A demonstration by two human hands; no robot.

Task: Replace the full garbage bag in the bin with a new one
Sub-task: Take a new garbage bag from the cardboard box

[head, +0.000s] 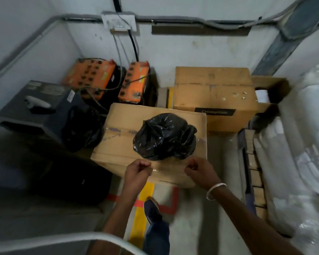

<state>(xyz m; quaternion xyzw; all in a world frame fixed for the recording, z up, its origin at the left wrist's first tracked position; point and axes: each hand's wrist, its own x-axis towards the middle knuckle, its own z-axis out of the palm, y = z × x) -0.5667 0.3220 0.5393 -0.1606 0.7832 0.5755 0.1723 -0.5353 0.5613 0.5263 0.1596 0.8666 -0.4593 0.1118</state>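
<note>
A full black garbage bag (165, 137), bunched shut at the top, sits on a taped cardboard box (118, 142) in front of me. My left hand (137, 171) and my right hand (198, 170) hover just below the bag at the box's near edge. Both have their fingers curled in, and I see nothing held in either. They are close to the bag but not touching it. No bin is in view.
Another black bag (83, 129) lies left of the box beside a dark case (35, 107). Two orange batteries (133, 81) stand by the wall. A bigger cardboard box (214, 92) is at the back right. Plastic-wrapped goods (302, 144) fill the right side. My foot (151, 210) is on the floor.
</note>
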